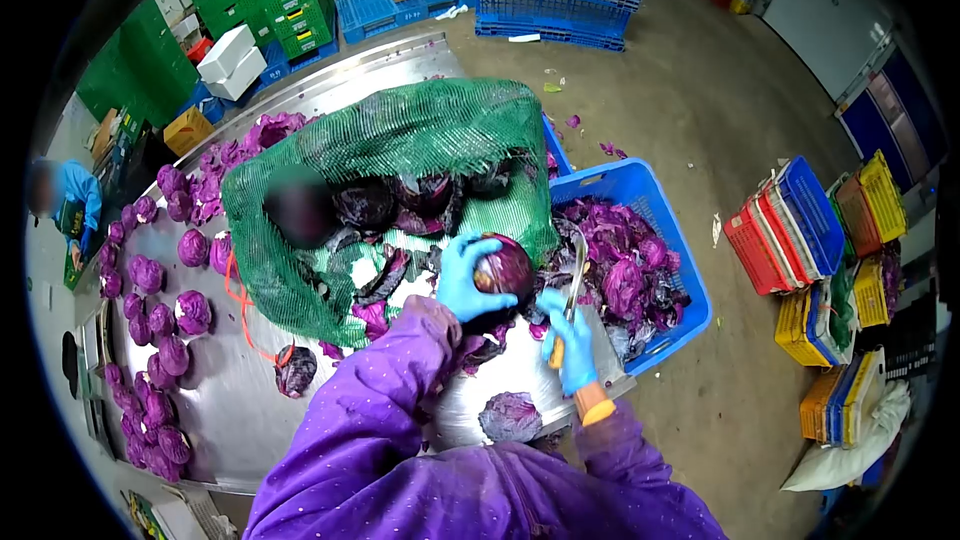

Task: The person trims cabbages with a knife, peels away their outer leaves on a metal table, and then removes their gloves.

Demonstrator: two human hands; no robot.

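My left hand [465, 285], in a blue glove, is wrapped round a red cabbage [505, 268] above the steel table [250, 380]. Just to its right, my right hand [572, 345], also gloved, grips the wooden handle of a knife [577, 285] with a slim blade pointing away from me. Blade and cabbage appear slightly apart. Behind them an open green mesh sack [400, 125] lies with several dark cabbages [425, 195] in its mouth. One loose outer leaf [510, 417] rests near the table's front edge.
A blue crate [690, 290] full of purple leaves stands against the table's right side. Many trimmed cabbages [193, 312] spread over the left. Stacked crates [785, 230] stand at right, blue pallets [560, 0] behind. Another person [75, 195] is at far left.
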